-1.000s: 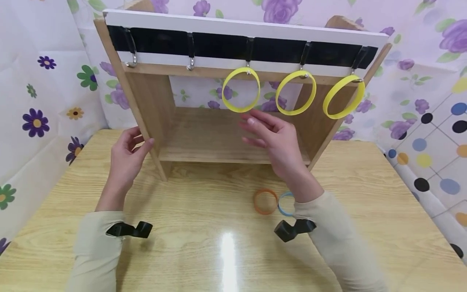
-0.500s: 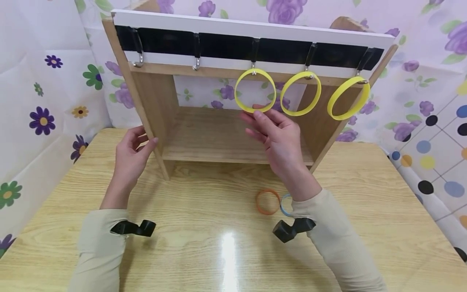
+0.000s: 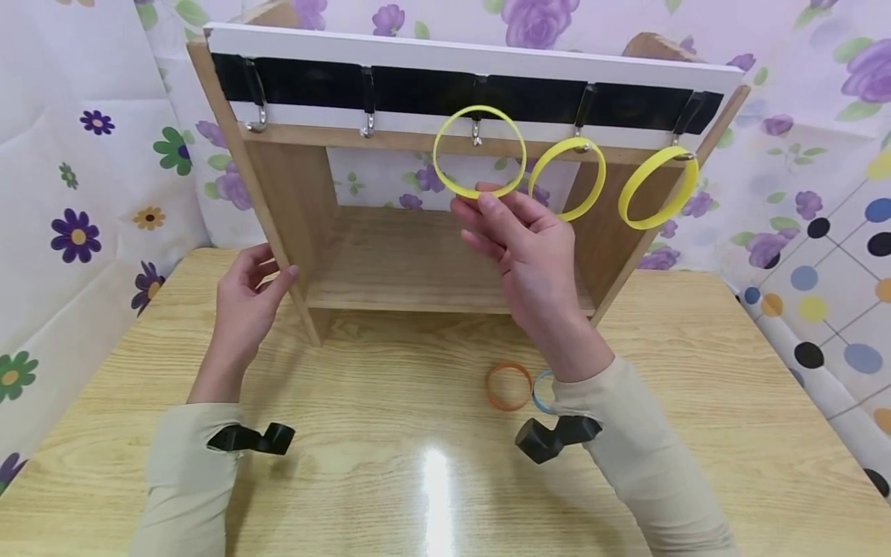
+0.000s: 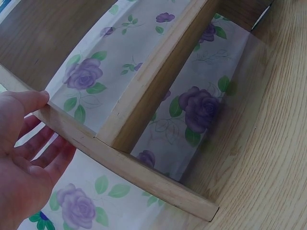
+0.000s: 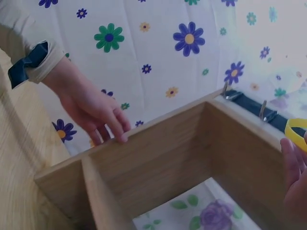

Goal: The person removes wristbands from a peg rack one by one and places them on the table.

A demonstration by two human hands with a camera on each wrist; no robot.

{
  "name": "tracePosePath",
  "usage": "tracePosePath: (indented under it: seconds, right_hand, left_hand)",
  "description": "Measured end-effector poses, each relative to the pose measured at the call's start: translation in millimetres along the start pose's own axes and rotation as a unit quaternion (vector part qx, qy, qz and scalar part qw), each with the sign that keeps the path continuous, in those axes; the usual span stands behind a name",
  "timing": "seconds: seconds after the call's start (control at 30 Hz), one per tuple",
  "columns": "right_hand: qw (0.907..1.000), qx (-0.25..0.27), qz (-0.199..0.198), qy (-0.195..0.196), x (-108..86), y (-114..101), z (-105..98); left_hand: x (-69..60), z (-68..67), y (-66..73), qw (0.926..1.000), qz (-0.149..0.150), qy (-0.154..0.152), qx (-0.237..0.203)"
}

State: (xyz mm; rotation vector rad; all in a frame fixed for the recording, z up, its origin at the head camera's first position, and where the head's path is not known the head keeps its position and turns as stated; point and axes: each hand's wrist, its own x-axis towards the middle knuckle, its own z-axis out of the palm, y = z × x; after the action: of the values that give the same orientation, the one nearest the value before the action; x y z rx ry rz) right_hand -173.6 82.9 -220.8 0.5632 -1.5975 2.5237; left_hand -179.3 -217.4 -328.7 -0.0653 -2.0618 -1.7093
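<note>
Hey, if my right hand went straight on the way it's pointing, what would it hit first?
Your right hand, holding a yellow ring, would probably meet the hook board first, perhaps at its bare middle hook. Depth is hard to judge from the head view.

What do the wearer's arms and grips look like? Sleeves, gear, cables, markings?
Left sleeve and right sleeve: both long, plain beige, ending at the wrist. Each carries a black, strap-like wrist mount with a blocky end: left mount, right mount. Left grip and right grip: bare hands, no gloves. No cables or markings visible.
</note>
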Motion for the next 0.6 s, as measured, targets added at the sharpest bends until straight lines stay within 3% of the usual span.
tracePosePath:
  seconds: [0.3,0.6]
  right_hand:
    - [0.9990,-0.033,-0.016,-0.024,-8.3,-9,3]
    - [0.9981,-0.032,-0.011,-0.051,-18.3,0,-18]
  left_hand:
    - [0.8,-0.3,-0.3,1.0000,0.002,-0.002,0.009]
    - [0.4,-0.8,-0.3,0.9998,0.003,-0.004,0.018]
